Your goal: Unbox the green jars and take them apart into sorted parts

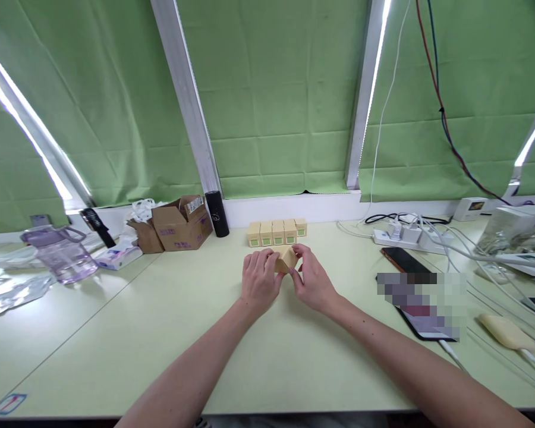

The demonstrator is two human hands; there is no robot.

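Between my two hands is a small tan cardboard box (287, 260), tilted so that an edge faces me. My left hand (259, 276) is closed on its left side, fingers curled over the far part. My right hand (311, 278) pinches the box from the right, with fingertips above and thumb below. Just beyond stands a row of several similar small boxes (271, 233), each with a green square on its front. The rightmost box (301, 227) of the row sits slightly farther back than the others.
An open brown carton (182, 226), a black bottle (217, 214) and a purple water jug (65, 252) stand at the left. To the right lie a power strip (410, 238), a phone (405, 261), a tablet (421, 315) with a blurred screen, and loose white cables.
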